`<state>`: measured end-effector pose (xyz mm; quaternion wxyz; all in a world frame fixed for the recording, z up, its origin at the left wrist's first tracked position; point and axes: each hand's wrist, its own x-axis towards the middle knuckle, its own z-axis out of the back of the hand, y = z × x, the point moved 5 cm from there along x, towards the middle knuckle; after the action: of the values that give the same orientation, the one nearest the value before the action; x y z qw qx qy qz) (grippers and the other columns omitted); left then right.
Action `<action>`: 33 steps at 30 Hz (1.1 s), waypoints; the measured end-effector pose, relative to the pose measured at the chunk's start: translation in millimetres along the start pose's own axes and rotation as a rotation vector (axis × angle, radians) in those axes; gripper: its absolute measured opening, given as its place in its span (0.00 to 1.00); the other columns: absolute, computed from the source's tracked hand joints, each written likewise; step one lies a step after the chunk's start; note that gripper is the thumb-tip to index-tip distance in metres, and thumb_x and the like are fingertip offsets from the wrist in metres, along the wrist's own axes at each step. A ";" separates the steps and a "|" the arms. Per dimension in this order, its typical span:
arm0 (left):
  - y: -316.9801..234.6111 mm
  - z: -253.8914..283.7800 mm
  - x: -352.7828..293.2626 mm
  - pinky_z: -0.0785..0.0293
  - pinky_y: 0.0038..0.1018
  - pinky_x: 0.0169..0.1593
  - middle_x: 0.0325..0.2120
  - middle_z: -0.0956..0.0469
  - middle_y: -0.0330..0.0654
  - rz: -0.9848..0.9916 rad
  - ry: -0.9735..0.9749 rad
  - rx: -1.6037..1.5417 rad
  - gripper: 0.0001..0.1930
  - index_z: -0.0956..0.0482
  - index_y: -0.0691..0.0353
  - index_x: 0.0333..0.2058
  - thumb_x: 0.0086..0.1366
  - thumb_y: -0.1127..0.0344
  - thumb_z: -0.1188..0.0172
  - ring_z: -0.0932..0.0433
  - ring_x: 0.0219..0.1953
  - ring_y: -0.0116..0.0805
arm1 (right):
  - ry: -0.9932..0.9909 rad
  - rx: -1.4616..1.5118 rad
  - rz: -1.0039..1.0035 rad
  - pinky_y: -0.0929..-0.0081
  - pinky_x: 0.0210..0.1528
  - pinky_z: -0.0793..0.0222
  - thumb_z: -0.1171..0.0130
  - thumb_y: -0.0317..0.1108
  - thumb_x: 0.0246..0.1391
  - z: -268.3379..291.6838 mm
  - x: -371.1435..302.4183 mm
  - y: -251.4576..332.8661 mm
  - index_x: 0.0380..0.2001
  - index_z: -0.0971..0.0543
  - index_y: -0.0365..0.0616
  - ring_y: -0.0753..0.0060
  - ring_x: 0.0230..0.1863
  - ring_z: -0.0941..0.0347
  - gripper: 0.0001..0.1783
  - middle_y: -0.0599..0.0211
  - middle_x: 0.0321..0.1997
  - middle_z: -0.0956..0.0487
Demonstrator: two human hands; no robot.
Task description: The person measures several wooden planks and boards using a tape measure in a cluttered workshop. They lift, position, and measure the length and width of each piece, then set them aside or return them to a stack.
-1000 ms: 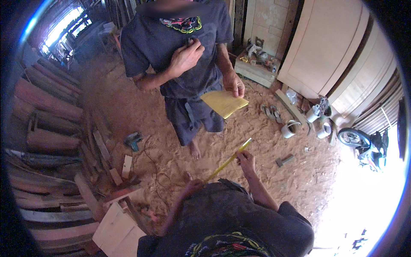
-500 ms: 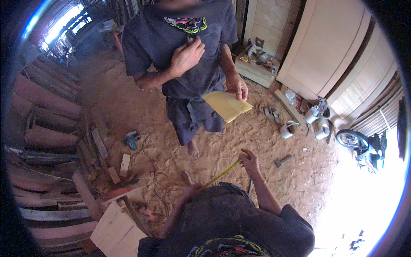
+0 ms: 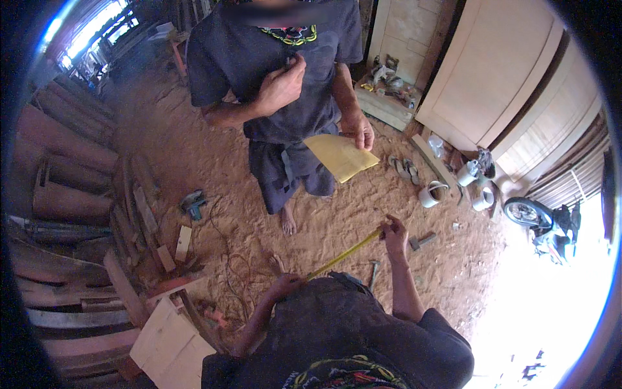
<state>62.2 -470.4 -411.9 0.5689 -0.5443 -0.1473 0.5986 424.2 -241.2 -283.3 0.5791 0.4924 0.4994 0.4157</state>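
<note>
A yellow tape measure (image 3: 343, 255) is stretched between my two hands in front of my waist, rising toward the right. Its right end is pinched in my right hand (image 3: 394, 235), with a thin dark point sticking out past the fingers. Close to my body, my left hand (image 3: 286, 285) is closed on the other end; the tape's case does not show clearly. Facing me stands another person (image 3: 278, 71) in a dark shirt and shorts. One of that person's hands holds a folded yellow paper (image 3: 342, 157); the other is raised to the chest around a small dark thing.
Stacked planks (image 3: 71, 181) line the left. A teal power tool (image 3: 193, 205) with a cord, a hammer (image 3: 422, 241) and sandals (image 3: 404, 168) lie on the sandy floor. White buckets (image 3: 430, 196), wooden panels (image 3: 492, 71) and a motorbike (image 3: 544, 220) stand at right. Pale boards (image 3: 170, 343) are near left.
My right hand has moved to the right, and a longer stretch of tape now shows. My left hand shows more clearly beside my waist. The other person keeps hold of the paper.
</note>
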 end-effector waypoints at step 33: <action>28.0 -108.3 -237.2 0.26 0.37 0.39 0.28 0.19 0.45 0.251 -0.175 -0.217 0.16 0.16 0.62 0.37 0.64 0.53 0.38 0.21 0.32 0.34 | 0.107 -0.100 -0.107 0.75 0.26 0.24 0.41 0.44 0.67 7.5 -190.7 -38.1 0.67 0.35 0.44 0.75 0.26 0.23 0.31 0.62 0.40 0.17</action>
<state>79.5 -726.6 -358.8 0.4127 -0.5625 -0.1910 0.6905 401.5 -434.4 -288.4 0.5967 0.4128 0.5338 0.4342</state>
